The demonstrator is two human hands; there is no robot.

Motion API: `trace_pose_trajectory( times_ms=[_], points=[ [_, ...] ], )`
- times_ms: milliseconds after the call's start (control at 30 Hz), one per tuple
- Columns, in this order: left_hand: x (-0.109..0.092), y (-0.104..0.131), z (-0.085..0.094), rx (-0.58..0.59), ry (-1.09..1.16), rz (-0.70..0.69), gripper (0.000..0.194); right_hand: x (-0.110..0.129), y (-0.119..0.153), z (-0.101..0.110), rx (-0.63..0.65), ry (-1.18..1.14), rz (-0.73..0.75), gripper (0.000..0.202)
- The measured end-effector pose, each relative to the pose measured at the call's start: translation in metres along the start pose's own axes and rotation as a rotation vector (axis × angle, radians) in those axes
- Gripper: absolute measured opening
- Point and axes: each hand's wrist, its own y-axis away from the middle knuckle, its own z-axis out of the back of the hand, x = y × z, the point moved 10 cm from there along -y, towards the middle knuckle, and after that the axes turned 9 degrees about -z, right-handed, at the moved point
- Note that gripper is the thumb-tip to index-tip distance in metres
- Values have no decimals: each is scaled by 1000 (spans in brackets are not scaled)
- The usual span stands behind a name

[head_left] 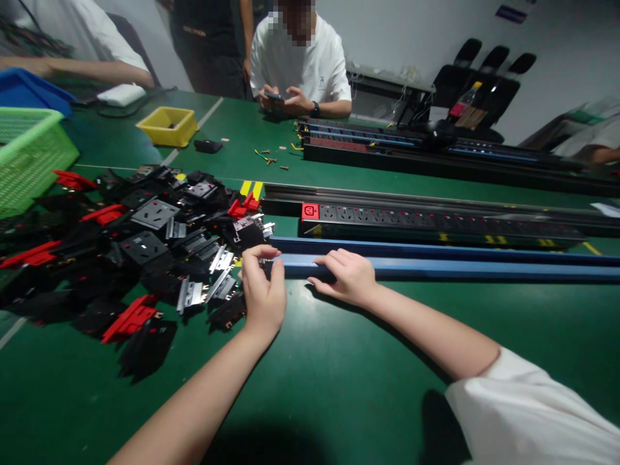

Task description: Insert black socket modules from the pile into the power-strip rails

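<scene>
A long blue metal channel [416,266] lies across the green table. My right hand [347,276] grips it near its left end, fingers over the top and thumb at the front edge. At the very end of the channel, my left hand [264,294] is curled closed, with a small dark part partly showing between thumb and fingers; what it is I cannot make out. Just left of that hand spreads a heap of black socket modules [154,213], several red ones [130,318] and some with silvery metal backs [191,294].
Behind the channel lies a black power strip [387,218] with one red socket. Farther back are more long strips [411,158], loose screws [268,159] and a yellow bin [169,129]. A green basket [36,152] stands left. A person [300,64] across the table holds a phone.
</scene>
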Motion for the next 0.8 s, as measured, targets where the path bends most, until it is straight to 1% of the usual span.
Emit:
trace_pose_trajectory(
  times_ms=[67,200,300,633,800],
  points=[
    [3,-2,2,-31,34,14,12,-1,-1,-1,-8,7,-7,38],
    [18,-3,7,-111,86,96,12,-4,-1,-5,-4,26,-27,35],
    [24,-3,10,-148,99,129,13,-6,1,-3,-19,39,-39,35],
    [25,-5,12,-150,93,142,19,-20,12,0,-15,90,-81,41],
    [24,-5,8,-107,78,130,18,-21,15,4,-50,81,-57,40]
  ],
)
